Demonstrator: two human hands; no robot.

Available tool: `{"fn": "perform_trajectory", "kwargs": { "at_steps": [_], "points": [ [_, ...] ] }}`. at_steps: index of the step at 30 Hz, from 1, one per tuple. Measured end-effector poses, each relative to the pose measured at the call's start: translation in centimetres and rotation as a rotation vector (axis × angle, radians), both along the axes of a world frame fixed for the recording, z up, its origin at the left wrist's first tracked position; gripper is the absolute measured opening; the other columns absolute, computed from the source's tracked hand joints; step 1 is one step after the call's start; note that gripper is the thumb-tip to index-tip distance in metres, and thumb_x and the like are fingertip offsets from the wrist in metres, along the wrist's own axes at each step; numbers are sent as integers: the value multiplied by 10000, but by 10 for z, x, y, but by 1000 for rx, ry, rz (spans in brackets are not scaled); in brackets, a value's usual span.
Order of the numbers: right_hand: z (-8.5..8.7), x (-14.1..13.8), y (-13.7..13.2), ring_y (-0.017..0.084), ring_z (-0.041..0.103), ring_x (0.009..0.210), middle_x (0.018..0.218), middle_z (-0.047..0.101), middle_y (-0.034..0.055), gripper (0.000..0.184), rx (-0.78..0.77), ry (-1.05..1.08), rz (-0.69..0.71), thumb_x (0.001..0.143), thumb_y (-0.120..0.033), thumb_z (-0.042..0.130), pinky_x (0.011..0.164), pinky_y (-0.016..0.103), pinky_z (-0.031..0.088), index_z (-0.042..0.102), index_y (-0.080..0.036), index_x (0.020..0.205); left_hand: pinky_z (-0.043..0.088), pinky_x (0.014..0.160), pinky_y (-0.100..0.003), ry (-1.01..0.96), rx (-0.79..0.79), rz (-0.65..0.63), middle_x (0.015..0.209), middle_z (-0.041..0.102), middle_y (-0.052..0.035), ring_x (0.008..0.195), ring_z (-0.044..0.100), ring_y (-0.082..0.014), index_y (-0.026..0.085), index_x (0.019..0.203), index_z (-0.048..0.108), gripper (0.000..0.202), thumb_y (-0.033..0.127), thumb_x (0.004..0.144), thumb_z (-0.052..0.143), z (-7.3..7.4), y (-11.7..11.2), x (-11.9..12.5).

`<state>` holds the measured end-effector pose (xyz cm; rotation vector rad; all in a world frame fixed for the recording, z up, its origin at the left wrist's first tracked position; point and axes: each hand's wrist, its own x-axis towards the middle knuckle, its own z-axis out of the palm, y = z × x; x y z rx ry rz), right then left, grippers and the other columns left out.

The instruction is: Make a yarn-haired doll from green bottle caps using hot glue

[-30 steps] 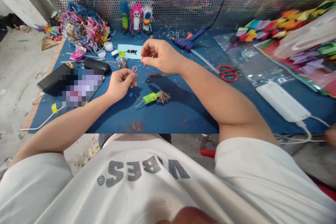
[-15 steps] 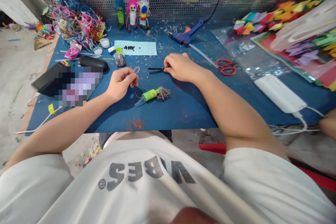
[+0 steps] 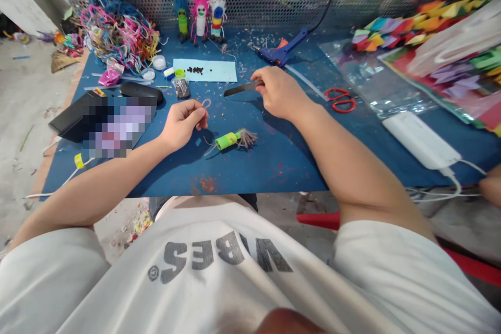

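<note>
My left hand (image 3: 183, 124) is closed in a pinch on a thin beige piece of yarn (image 3: 206, 101), a small loop of which sticks up past the fingertips. Slim black tweezers (image 3: 241, 87) are gripped in my right hand (image 3: 282, 93), raised over the table with their tip pointing left. Between and below the hands lies a small green and yellow yarn doll (image 3: 227, 140) on its side. Brown yarn strands fan out at its right end, and thin strands trail from its left end.
Behind are three finished yarn dolls (image 3: 200, 20), a yarn heap (image 3: 117, 36), and a light blue card (image 3: 219, 70) with black beads. A blue glue gun (image 3: 282, 51) and red-handled scissors (image 3: 340, 100) lie right, near a white power bank (image 3: 422, 138). A black case (image 3: 141, 93) lies left.
My right hand has lifted and shifted slightly right and up, turning the tweezers so their broad side shows. My left hand keeps its pinch on the yarn. The camera view shifted slightly.
</note>
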<state>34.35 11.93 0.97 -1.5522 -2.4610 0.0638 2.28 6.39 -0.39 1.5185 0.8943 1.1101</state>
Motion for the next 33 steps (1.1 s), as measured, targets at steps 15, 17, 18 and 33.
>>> {"fn": "perform_trajectory", "kwargs": {
  "at_steps": [15, 17, 18, 33],
  "points": [
    [-4, -18, -18, 362, 734, 1190, 1243, 797, 170, 389, 7, 192, 194, 1113, -346, 453, 1041, 498, 540, 780, -191, 1256, 479, 586, -262, -55, -28, -52, 641, 714, -23, 564, 601, -119, 189, 786, 719, 317, 449, 935, 824, -1, 0, -1],
    [-13, -22, -18, 334, 743, 1056, 1123, 804, 152, 352, 59, 293, 267, 1087, -361, 495, 930, 450, 538, 783, -184, 1185, 476, 584, -259, -68, -40, -54, 630, 709, -22, 564, 608, -120, 185, 775, 725, 329, 458, 923, 833, -2, 1, -2],
    [-18, -23, -17, 314, 736, 990, 1072, 800, 140, 329, 81, 345, 288, 1075, -361, 516, 878, 423, 525, 780, -183, 1156, 474, 583, -256, -75, -45, -53, 623, 706, -21, 560, 608, -119, 183, 771, 728, 325, 451, 921, 833, -2, 2, -2],
    [-17, -55, -28, 163, 608, 724, 817, 724, 19, 250, -196, 799, 446, 1104, -390, 654, 727, 303, 444, 724, -193, 965, 414, 542, -251, 57, 25, -73, 602, 646, -7, 527, 544, -108, 186, 787, 687, 363, 494, 954, 780, -2, 0, 0]
  ]
}}
